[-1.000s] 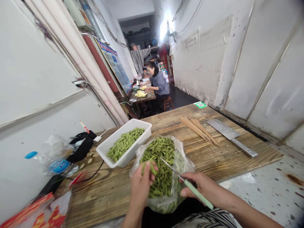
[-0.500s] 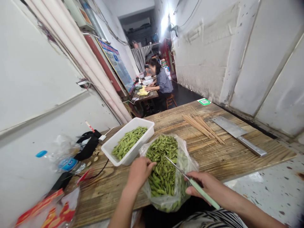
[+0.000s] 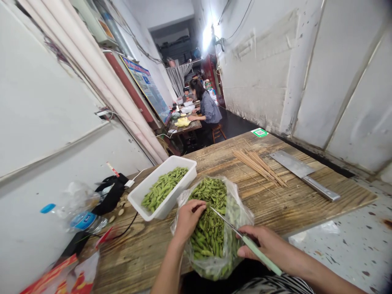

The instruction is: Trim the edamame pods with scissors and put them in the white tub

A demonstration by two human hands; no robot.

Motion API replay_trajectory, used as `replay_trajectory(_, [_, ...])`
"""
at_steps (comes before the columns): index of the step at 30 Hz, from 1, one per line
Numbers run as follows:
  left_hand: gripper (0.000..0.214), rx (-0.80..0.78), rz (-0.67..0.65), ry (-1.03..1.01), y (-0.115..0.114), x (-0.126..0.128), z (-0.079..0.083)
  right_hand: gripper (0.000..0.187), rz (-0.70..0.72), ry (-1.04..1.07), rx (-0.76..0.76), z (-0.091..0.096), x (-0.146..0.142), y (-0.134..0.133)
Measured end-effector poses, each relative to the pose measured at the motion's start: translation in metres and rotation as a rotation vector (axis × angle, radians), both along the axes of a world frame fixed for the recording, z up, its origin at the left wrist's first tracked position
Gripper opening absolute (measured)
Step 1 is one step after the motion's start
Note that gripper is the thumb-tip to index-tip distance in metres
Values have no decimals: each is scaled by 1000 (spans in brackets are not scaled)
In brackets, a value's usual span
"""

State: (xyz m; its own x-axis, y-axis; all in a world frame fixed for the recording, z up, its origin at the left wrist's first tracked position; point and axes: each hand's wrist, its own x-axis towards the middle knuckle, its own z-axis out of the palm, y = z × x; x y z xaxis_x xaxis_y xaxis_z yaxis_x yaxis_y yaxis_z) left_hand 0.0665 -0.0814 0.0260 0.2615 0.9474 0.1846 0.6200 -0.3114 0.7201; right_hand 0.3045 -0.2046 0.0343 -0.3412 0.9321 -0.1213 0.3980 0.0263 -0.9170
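Observation:
My right hand (image 3: 260, 243) is closed around a pair of scissors (image 3: 255, 249) with a light green handle. The blades point up and left over a clear plastic bag (image 3: 237, 208) full of green edamame pods (image 3: 211, 232). Above the bag's left side, my left hand (image 3: 190, 216) pinches a pod at its fingertips, close to the scissor tips; the pod is mostly hidden by the fingers. Just beyond, to the left, a white plastic tub (image 3: 191, 173) holds more edamame pods (image 3: 167, 185).
On the wooden table (image 3: 147, 249) lie thin wooden skewers (image 3: 259, 165) and a cleaver (image 3: 294, 163). A plastic bottle (image 3: 84, 220), a black strap-like item and red packaging (image 3: 52, 275) crowd the left side. A person (image 3: 208, 106) sits at another table further back.
My left hand has risen from the pods' left side toward the scissor tips, its fingers now pinched together. My right hand still holds the scissors over the bag. The view shifted slightly.

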Motion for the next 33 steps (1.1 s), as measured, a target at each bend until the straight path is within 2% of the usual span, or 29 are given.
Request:
replay_trajectory(3, [19, 3, -7, -144, -11, 6, 12, 35, -23, -12, 21, 7, 1, 0])
replay_trajectory(6, [21, -123, -2, -326, -26, 13, 24, 35, -17, -33, 71, 12, 4, -1])
replay_trajectory(11, [25, -323, 25, -433, -52, 25, 36, 38, 50, -21, 45, 18, 4, -4])
replay_trajectory(18, [26, -447, 16, -481, -67, 30, 38, 39, 61, -4, 36, 19, 0, -3])
replay_trajectory(25, [27, -594, -44, -437, -70, 28, 39, 32, 24, -3, 20, 7, -6, -4])
replay_trajectory(27, [26, -576, -25, -457, -69, 26, 37, 31, 13, 13, 8, 4, -7, -5])
replay_trajectory(30, [26, -500, 99, -640, -67, 23, 34, 35, 49, 106, -99, 3, -6, -7])
replay_trajectory(33, [29, -564, 186, -874, -67, 22, 34, 45, 127, 228, -153, 2, -4, -10])
